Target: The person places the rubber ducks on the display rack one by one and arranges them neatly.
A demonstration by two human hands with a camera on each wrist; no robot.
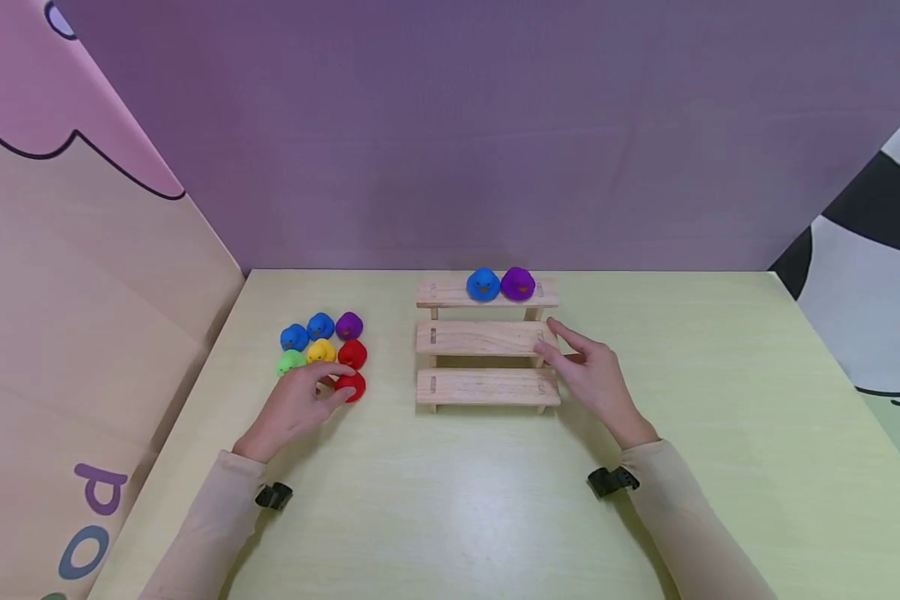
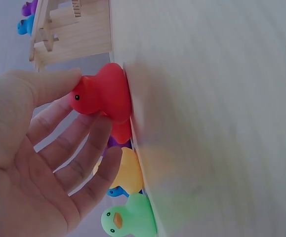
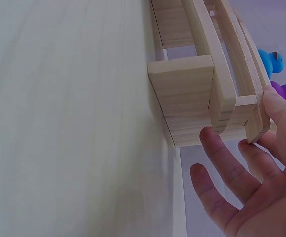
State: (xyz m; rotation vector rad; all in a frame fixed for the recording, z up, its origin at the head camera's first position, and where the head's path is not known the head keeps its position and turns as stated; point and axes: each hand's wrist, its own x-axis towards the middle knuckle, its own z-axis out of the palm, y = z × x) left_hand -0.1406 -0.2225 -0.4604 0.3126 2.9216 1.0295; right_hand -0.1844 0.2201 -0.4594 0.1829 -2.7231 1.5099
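My left hand [image 1: 297, 407] pinches the nearest red rubber duck [image 2: 112, 94] between thumb and fingers; the duck still stands on the table. Behind it sits another red duck [image 1: 352, 353], alongside a yellow duck [image 1: 321, 351], a green duck [image 2: 135, 216], a purple duck [image 1: 349, 325] and two blue ducks [image 1: 294, 337]. Farther right stands a three-tier wooden shelf [image 1: 487, 387]. My right hand [image 1: 598, 382] grips the right end of its middle plank, thumb on top in the right wrist view. A blue duck [image 1: 483, 285] and a purple duck [image 1: 518, 284] sit side by side on the top tier.
The pale wooden table [image 1: 465, 500] lies under everything. A purple wall panel [image 1: 450, 150] rises at its back edge, with printed panels on the left and right. Each wrist carries a small black camera mount [image 1: 273, 496].
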